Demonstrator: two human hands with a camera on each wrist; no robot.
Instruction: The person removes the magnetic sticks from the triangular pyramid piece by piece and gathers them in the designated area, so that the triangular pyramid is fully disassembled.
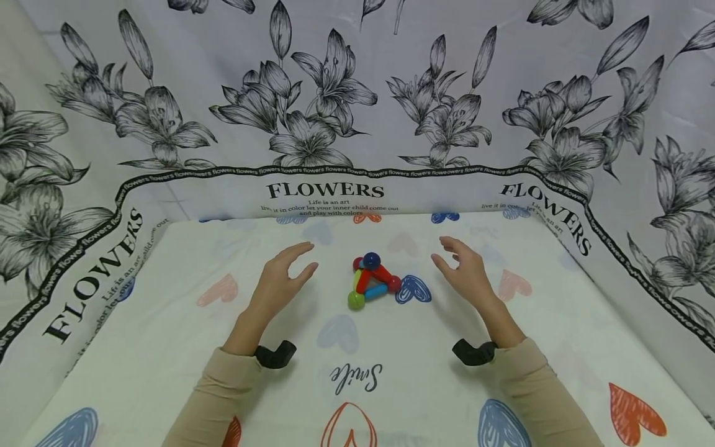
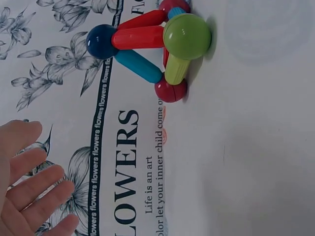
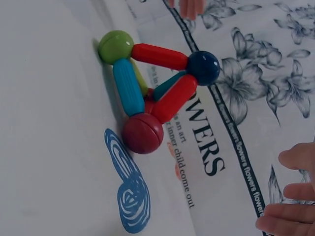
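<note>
- Head view, far left: a flower-printed cloth (image 1: 84,186) with the word "FLOWERS" on its border hangs around the bench (image 1: 184,347), which is covered by a white sheet printed with hearts.
- Left of centre, the left hand (image 1: 282,279) hovers over the bench, palm turned towards the middle, its fingers (image 1: 298,251) straight and spread, holding nothing. A beige sleeve (image 1: 215,397) covers the forearm and a black strap (image 1: 275,355) sits at the wrist.
- Left wrist view: the same fingers (image 2: 34,194) show relaxed and apart at the lower left corner, well clear of the toy.
- Centre: a small pyramid of magnetic rods and balls (image 1: 373,280) stands on the bench between the two hands, touched by neither. A dark blue ball (image 1: 371,261) forms its top; a green ball (image 1: 355,300) sits at the near left corner and a red ball (image 1: 394,284) at the right corner, with red, light blue and green rods joining them.
- Just right of the pyramid, a blue scribbled heart (image 1: 414,289) is printed on the sheet, next to the red ball.
- Right of centre, the right hand (image 1: 466,273) hovers near the pyramid, palm facing it, fingers (image 1: 452,243) loosely extended and empty.
- Right wrist view: the fingertips (image 3: 290,196) appear at the right edge, apart from the pyramid (image 3: 152,93), whose red ball (image 3: 142,132) rests just above the blue heart (image 3: 129,196).
</note>
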